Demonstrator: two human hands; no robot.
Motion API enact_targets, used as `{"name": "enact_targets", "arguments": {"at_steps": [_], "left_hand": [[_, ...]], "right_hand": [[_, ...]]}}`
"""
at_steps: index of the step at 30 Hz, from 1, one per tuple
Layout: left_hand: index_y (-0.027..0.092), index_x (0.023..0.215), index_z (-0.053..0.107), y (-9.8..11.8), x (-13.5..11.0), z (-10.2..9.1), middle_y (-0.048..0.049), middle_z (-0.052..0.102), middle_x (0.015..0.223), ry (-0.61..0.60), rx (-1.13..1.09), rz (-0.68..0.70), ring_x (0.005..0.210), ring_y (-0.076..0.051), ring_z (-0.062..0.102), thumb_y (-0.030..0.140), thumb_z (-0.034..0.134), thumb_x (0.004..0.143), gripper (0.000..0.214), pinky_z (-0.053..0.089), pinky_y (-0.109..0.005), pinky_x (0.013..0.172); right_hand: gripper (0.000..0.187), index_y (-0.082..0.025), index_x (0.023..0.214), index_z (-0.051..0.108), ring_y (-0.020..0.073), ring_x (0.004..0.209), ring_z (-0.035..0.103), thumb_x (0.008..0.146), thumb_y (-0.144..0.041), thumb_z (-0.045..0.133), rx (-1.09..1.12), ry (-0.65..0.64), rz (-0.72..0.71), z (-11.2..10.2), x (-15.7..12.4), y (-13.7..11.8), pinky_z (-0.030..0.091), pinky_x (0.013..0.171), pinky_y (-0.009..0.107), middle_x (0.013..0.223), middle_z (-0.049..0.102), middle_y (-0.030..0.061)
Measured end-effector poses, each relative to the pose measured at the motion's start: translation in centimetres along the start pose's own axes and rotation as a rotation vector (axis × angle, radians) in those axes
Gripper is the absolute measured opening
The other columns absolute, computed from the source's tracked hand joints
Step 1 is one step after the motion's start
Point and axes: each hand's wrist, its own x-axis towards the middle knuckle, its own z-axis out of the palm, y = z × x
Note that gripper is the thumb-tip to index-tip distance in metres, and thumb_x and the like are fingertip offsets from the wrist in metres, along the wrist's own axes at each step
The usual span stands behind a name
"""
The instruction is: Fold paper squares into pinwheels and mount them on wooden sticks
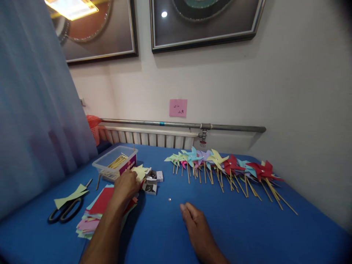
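My left hand (pixel 127 185) reaches to the pale yellow paper pieces (pixel 141 171) beside the clear plastic box. Its fingers bend down at them, but the fingertips are hidden behind the hand. Over the blue surface my right hand (pixel 195 223) is closed, thumb pressed against the curled forefinger; whatever it may hold cannot be made out. A tiny shiny piece (pixel 169 199) lies to the left of it. Two small open cartons of metal bits (pixel 150 188) sit just right of my left hand. Beneath my left forearm is a stack of coloured paper (pixel 95 212).
Thin sticks (pixel 117 161) fill part of the clear plastic box (pixel 110 154). Black-handled scissors (pixel 67 209) lie at left with pale green paper (pixel 72 196) across them. Several paper pinwheels (pixel 217 159) on sticks line the right back. A pipe (pixel 233 127) and radiator run along the wall.
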Motion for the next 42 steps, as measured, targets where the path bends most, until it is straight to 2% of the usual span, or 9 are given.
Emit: {"name": "enact_targets", "arguments": {"at_steps": [3,8,14,21,27,35,39,42], "left_hand": [[0.014,0.115,0.081,0.2,0.4,0.7,-0.0241,0.075,0.133,-0.043,0.061,0.041,0.123,-0.035,0.071,0.027,0.053,0.099,0.035,0.054,-0.039,0.095],[0.012,0.113,0.082,0.3,0.5,1.0,-0.0251,0.078,0.124,-0.058,0.067,0.003,0.116,-0.033,0.075,0.019,0.045,0.101,0.04,0.054,-0.039,0.093],[0.014,0.119,0.08,0.4,0.3,0.9,-0.0256,0.074,0.135,0.019,0.023,-0.001,0.127,-0.035,0.069,0.024,0.054,0.098,0.035,0.052,-0.041,0.099],[0.012,0.106,0.082,0.4,0.3,0.8,-0.0238,0.081,0.12,-0.043,-0.01,-0.028,0.112,-0.032,0.077,0.024,0.048,0.101,0.037,0.052,-0.035,0.088],[0.011,0.111,0.083,0.4,0.0,0.3,-0.0278,0.081,0.117,-0.027,-0.005,-0.081,0.11,-0.037,0.078,0.02,0.049,0.097,0.037,0.052,-0.04,0.086],[0.014,0.11,0.079,0.3,-0.3,-0.4,-0.0239,0.082,0.112,0.093,-0.104,-0.163,0.109,-0.041,0.076,0.026,0.038,0.106,0.043,0.05,-0.042,0.08],[0.015,0.105,0.077,0.5,-0.4,-0.4,-0.0215,0.08,0.115,0.269,-0.188,-0.197,0.11,-0.038,0.074,0.03,0.042,0.106,0.039,0.049,-0.041,0.085],[0.017,0.096,0.076,0.6,-0.2,0.1,-0.0158,0.08,0.106,0.423,-0.411,-0.176,0.103,-0.032,0.073,0.033,0.049,0.101,0.031,0.049,-0.038,0.086]], "right_hand": [[0.058,-0.029,0.068,0.033,0.016,0.062,0.034,0.093,-0.08,0.044,-0.008,-0.002,0.002,0.0,0.1,0.1,0.032,0.059,0.03,0.065,0.032,-0.007],[0.058,-0.028,0.068,0.034,0.0158,0.061,0.034,0.094,-0.079,0.045,-0.003,0.01,-0.013,0.1,0.0,0.2,0.031,0.058,0.03,0.065,0.032,-0.0071],[0.058,-0.028,0.069,0.033,0.0156,0.062,0.033,0.094,-0.079,0.045,0.009,-0.012,0.007,0.1,-0.1,0.1,0.03,0.059,0.03,0.066,0.03,-0.0074],[0.057,-0.029,0.069,0.034,0.0159,0.063,0.032,0.094,-0.079,0.046,0.018,-0.016,0.01,0.0,-0.1,0.0,0.03,0.06,0.03,0.066,0.031,-0.0072],[0.057,-0.028,0.068,0.034,0.0155,0.062,0.03,0.093,-0.079,0.044,0.02,-0.022,0.013,0.1,0.0,0.3,0.029,0.059,0.029,0.066,0.03,-0.0076],[0.056,-0.028,0.068,0.033,0.0153,0.062,0.03,0.095,-0.075,0.048,0.029,-0.013,0.002,0.1,0.0,0.3,0.029,0.058,0.029,0.065,0.03,-0.0075],[0.056,-0.028,0.068,0.033,0.0152,0.062,0.032,0.095,-0.075,0.048,0.027,-0.002,-0.011,0.0,0.0,0.3,0.03,0.058,0.029,0.065,0.032,-0.0071],[0.057,-0.028,0.068,0.032,0.0148,0.061,0.031,0.095,-0.074,0.05,0.045,-0.004,-0.016,0.0,0.0,0.2,0.03,0.056,0.028,0.065,0.032,-0.0074]]}}
